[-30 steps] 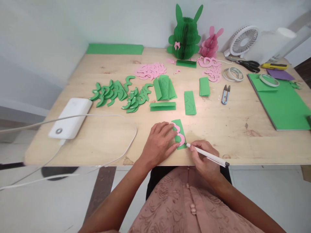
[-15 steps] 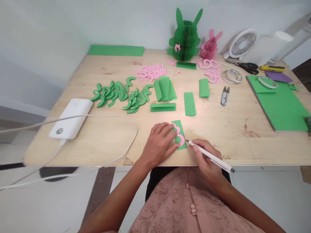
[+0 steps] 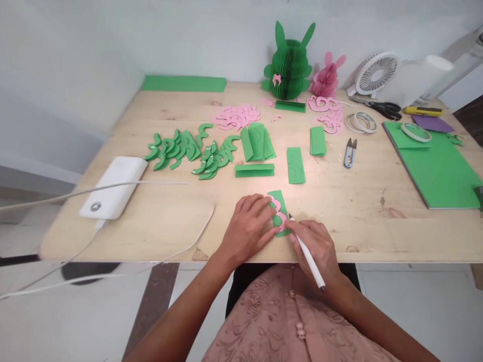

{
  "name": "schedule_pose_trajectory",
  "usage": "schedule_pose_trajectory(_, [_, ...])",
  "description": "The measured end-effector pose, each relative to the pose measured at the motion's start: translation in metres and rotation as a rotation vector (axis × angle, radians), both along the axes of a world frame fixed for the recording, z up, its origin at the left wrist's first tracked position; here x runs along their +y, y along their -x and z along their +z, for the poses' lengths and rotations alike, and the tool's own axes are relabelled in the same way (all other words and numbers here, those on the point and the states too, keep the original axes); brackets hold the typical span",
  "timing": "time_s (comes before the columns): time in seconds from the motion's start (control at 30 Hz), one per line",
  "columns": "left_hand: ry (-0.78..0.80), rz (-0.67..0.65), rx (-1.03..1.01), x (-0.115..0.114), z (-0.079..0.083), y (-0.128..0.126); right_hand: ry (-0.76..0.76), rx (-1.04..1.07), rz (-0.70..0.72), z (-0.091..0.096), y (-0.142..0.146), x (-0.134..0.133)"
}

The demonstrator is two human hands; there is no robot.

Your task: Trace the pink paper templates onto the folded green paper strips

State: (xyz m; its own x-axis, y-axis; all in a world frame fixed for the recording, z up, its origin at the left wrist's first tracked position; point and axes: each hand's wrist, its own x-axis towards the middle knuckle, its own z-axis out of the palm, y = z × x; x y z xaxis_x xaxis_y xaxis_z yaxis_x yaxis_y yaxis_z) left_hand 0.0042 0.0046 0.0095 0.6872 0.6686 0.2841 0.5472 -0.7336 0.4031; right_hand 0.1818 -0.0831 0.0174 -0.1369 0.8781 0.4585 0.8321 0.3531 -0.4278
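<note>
Near the table's front edge lies a green paper strip (image 3: pixel 277 195), with a pink curved paper cutout (image 3: pixel 283 221) on top of it. My left hand (image 3: pixel 247 223) lies flat with fingers spread, its fingertips pressing the cutout and strip to the table. In my right hand (image 3: pixel 319 246) is a white pen (image 3: pixel 310 259), tip up and left by the strip's right edge; a right fingertip touches the cutout's lower right side. Just beyond lies another green strip (image 3: pixel 296 166) with a curved outline drawn on it.
Green curved cutouts (image 3: pixel 211 161), pink cutouts (image 3: pixel 237 116) and folded green papers (image 3: pixel 257 142) lie farther back. Blue snips (image 3: pixel 350 153), tape rolls (image 3: pixel 364 122) and green sheets (image 3: pixel 441 171) are at right. A white power bank (image 3: pixel 113 187) with cables lies left. A green paper rabbit (image 3: pixel 290 68) stands behind.
My right hand has shifted left against the cutout, and the pen has turned steeper, its back end swinging left and down. My left hand keeps its hold on the strip.
</note>
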Motion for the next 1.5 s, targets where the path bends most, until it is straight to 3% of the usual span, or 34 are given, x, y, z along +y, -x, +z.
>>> schedule_pose_trajectory(0.8, [-0.04,0.003,-0.004,-0.001,0.002,-0.001,-0.058,-0.077,0.0,-0.009,-0.001,-0.003])
schedule_pose_trajectory(1.5, [0.064,0.065,-0.2,-0.001,0.001,-0.001,-0.077,-0.071,0.016,-0.012,-0.002,-0.003])
